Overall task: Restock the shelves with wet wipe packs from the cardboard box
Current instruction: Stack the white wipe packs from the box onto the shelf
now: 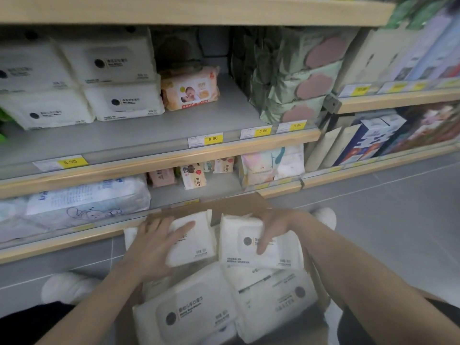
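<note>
Head view is showing two white, soft plastic wet wipe packs being gripped above the open brown cardboard box (pixel 239 204), one in each hand. The left-hand pack (pixel 196 241) is lying under the left hand (pixel 151 245), whose fingers are spreading over its top face while the thumb is tucking round its near edge. The right-hand pack (pixel 261 245) is sitting just beside it, almost touching, with the right hand (pixel 270 226) curling over its far edge and one finger pressing on the printed label. Each pack's long axis is running roughly left to right, across the person's body. More white packs of the same kind (pixel 199 310) are filling the box below, flat and close together. Outward and upward, the grey middle shelf (pixel 149 138) is standing well above and ahead of both hands, with matching white packs stacked (pixel 104 83) at its left and bare board in front of them. That gap is lying up and to the left, so the left hand looks to be the nearer one, though motion blur is making this hard to judge. A peach baby-wipe pack (pixel 190 89) and green packs (pixel 293 80) are occupying the shelf farther right.
</note>
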